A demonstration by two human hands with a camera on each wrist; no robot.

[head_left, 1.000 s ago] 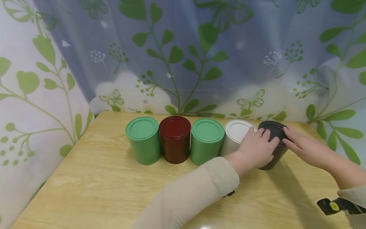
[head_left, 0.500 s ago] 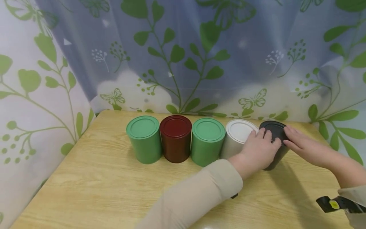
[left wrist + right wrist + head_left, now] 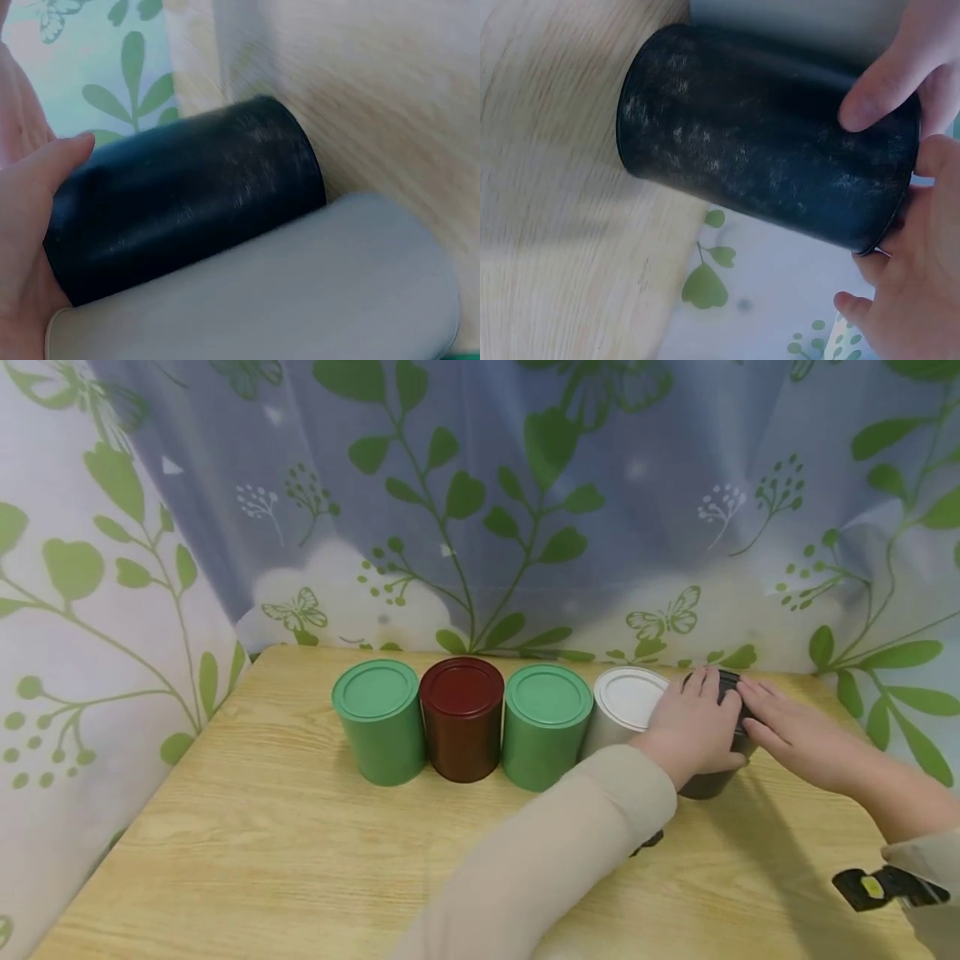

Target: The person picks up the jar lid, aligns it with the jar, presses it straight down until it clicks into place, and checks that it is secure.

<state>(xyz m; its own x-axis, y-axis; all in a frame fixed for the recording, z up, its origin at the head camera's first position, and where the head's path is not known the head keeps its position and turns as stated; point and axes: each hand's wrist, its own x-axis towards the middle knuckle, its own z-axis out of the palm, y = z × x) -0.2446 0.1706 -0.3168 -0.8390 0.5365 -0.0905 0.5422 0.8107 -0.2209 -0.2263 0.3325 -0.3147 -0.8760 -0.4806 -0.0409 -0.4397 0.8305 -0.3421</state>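
At the right end of a row of lidded cans stands the black can (image 3: pixel 707 783). My left hand (image 3: pixel 693 718) lies over its top, fingers reaching across the lid and thumb against its front side. The left thumb also shows on the can wall in the right wrist view. My right hand (image 3: pixel 806 743) touches the right edge of the lid with mostly straight fingers. Beside the black can is the white can (image 3: pixel 632 697), partly hidden by my left hand and sleeve. In the left wrist view the black can (image 3: pixel 187 202) and the white can (image 3: pixel 285 292) stand side by side.
Farther left in the row are a green can (image 3: pixel 548 735), a dark red can (image 3: pixel 462 727) and another green can (image 3: pixel 380 731). They stand near the back edge of the wooden table (image 3: pixel 300 860). A leaf-patterned curtain (image 3: pixel 480 527) hangs behind.
My left hand has slid right and farther back over the black lid, its thumb now lower on the front. My right hand has hardly moved.
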